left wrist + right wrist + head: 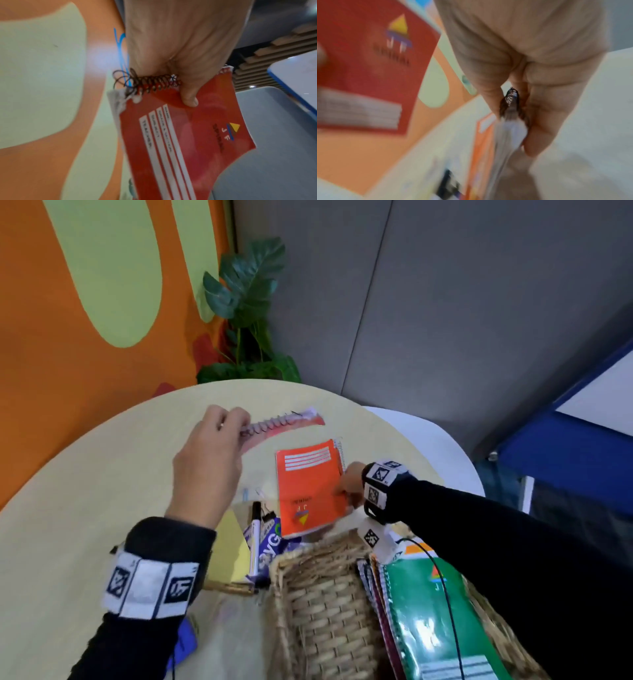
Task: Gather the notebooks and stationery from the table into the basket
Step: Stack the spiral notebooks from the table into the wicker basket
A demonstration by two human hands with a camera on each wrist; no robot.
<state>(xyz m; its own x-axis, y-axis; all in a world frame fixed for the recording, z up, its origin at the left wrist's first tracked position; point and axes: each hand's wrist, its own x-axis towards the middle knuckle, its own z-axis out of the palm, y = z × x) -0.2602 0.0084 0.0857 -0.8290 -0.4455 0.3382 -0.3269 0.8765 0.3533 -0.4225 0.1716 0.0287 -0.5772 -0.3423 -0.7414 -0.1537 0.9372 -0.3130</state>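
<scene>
1. Notebooks are mid-transfer: the red spiral-bound notebook (185,135) hangs above the far part of the round pale wooden table (85,474), gripped at its black wire spine by the left hand (205,463), thumb pressed on the cover, fingers curled behind.
2. The orange spiral-bound notebook (310,487) is tilted up just beyond the basket's far rim, the right hand (349,484) pinching its spine edge between thumb and fingers.
3. The woven wicker basket (318,594) stands at the table's near edge and already holds a green spiral notebook (438,618) with other notebooks stacked on edge beside it.
4. Still on the table, just left of the basket, lie a white marker with a black cap (255,542), a yellow paper pad (233,546) and a purple-and-white packet (270,546).
5. The step in hand looks like carrying both notebooks to the basket.
6. Next, each needs lowering into the open left side of the basket, spines kept clear of the wicker rim; then the loose stationery remains.
</scene>
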